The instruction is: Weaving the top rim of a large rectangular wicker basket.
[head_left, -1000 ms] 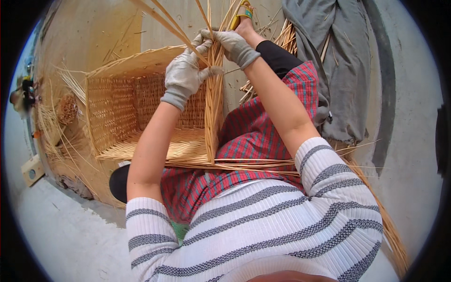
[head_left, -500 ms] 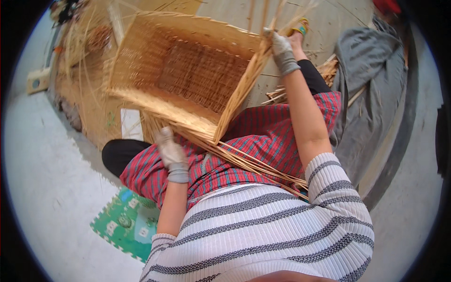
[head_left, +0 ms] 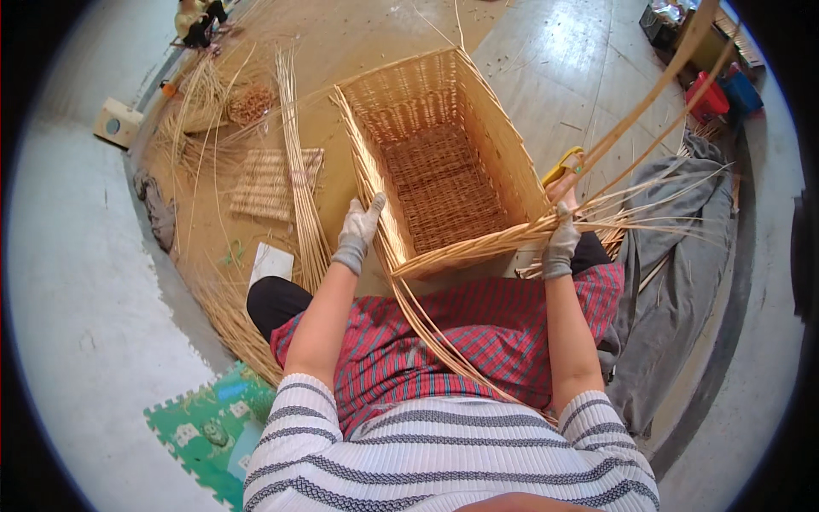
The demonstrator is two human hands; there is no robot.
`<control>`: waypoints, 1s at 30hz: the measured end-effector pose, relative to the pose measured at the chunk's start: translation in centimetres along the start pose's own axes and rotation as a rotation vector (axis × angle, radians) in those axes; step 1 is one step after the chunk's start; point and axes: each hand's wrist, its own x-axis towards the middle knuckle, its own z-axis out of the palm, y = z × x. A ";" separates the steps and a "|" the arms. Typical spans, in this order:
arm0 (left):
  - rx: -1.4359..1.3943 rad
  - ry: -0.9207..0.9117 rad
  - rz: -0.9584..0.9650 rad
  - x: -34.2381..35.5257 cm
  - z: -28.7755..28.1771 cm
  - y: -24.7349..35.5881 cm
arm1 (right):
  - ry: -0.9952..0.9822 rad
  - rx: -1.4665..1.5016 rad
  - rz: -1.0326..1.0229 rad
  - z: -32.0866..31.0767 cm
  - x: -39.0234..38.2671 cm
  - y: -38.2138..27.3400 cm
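Note:
A rectangular wicker basket (head_left: pixel 502 145), woven from tan strands with a browner bottom, is above my lap with its open top toward me. My left hand (head_left: pixel 362 224), in a pale glove, grips the basket's left rim. At the near right corner, my gloved right hand (head_left: pixel 560 237) is closed around the braided rim and the strands there. Long loose wicker strands (head_left: pixel 657 209) fan out to the right past that hand. More strands (head_left: pixel 431 333) trail from the near left corner across my red plaid apron (head_left: pixel 486 316).
Bundled strands (head_left: pixel 299 162) and a woven mat (head_left: pixel 271 183) lie on the floor at left. Grey cloth (head_left: pixel 665 273) is spread at right. A green foam mat (head_left: pixel 200 427) lies lower left. A red container (head_left: pixel 706 98) stands far right. Someone sits (head_left: pixel 198 24) far left.
The basket has turned, and its near right corner has come closer to me. My left hand has moved up onto the left rim; my right hand has come nearer with its corner.

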 end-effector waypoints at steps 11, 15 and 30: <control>-0.235 -0.129 0.067 8.7 -1.1 -1.2 | -0.179 0.173 0.030 -0.3 -1.2 0.0; -0.290 -0.020 0.005 3.2 2.0 -2.2 | -0.147 0.114 0.000 -2.7 1.4 1.0; -0.388 -0.119 0.080 -3.0 -11.6 2.5 | -0.458 -0.196 0.296 18.6 -3.9 -12.8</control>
